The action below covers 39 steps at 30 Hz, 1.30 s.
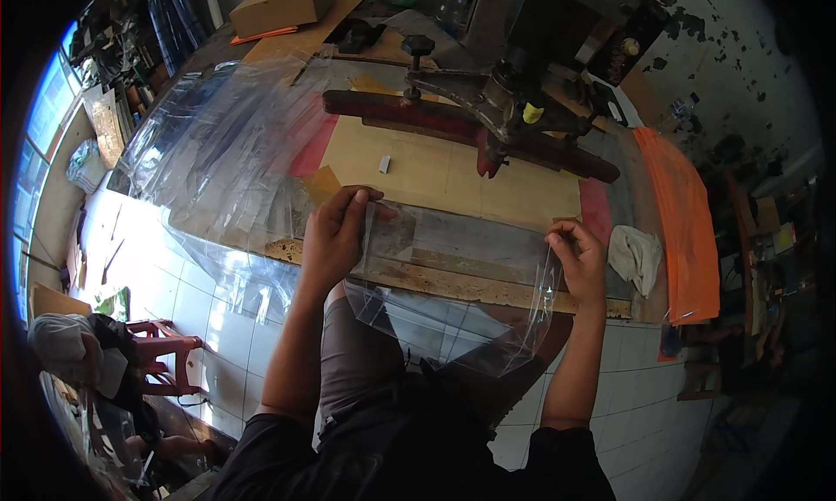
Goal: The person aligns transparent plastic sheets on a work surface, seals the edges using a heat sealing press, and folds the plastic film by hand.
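Both my hands hold a clear plastic sheet (470,327) by its sides, at the table's front edge. My left hand (335,231) pinches its left side, and my right hand (575,250) pinches the right side. Between them the sheet sags over the edge toward my lap, with creases along its right side. Beyond my hands lies a tan board (514,183) with a small white piece (384,164) on it. Above this board stands the press's long dark-red bar (418,111). Left of my left hand spreads a pile of clear plastic sheets (218,153).
Orange sheets (684,231) hang at the table's right end, beside a crumpled white cloth (635,259). A cardboard box (286,12) and a plastic bottle (455,5) stand at the back. At lower left, another person (96,370) is near a red stool (178,362).
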Each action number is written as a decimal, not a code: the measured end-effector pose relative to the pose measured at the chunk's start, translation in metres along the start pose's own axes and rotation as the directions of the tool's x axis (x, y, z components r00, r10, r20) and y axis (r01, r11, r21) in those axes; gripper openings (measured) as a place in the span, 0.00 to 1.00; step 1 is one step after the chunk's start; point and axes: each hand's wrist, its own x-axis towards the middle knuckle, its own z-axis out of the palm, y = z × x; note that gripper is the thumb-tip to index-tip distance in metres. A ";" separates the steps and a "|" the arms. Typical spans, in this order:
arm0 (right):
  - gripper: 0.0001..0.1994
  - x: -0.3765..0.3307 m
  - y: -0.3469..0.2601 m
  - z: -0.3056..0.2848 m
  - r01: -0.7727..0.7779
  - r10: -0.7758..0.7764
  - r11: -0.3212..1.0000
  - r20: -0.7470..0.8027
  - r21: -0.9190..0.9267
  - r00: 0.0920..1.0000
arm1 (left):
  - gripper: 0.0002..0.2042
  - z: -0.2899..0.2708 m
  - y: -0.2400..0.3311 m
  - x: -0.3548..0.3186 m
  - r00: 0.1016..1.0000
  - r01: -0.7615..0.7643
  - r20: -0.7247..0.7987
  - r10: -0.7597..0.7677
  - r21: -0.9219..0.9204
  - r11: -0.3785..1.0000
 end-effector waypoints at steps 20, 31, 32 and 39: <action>0.08 -0.007 -0.013 0.001 -0.039 0.030 0.969 -0.040 -0.243 0.999 | 0.16 0.000 0.006 -0.004 0.999 -0.036 0.012 0.036 0.056 0.998; 0.07 -0.049 -0.034 0.020 -0.064 0.006 0.977 -0.273 -0.203 0.962 | 0.13 0.000 0.013 -0.033 0.997 -0.072 -0.008 0.073 0.081 0.994; 0.07 -0.059 -0.030 0.027 -0.069 0.011 0.977 -0.275 -0.201 0.961 | 0.12 0.001 0.010 -0.044 0.986 -0.155 -0.059 0.158 0.064 0.986; 0.04 -0.099 0.021 0.060 0.162 -0.333 0.914 -0.457 -0.372 0.825 | 0.11 0.013 -0.042 -0.071 0.842 -0.434 -0.119 0.526 0.428 0.793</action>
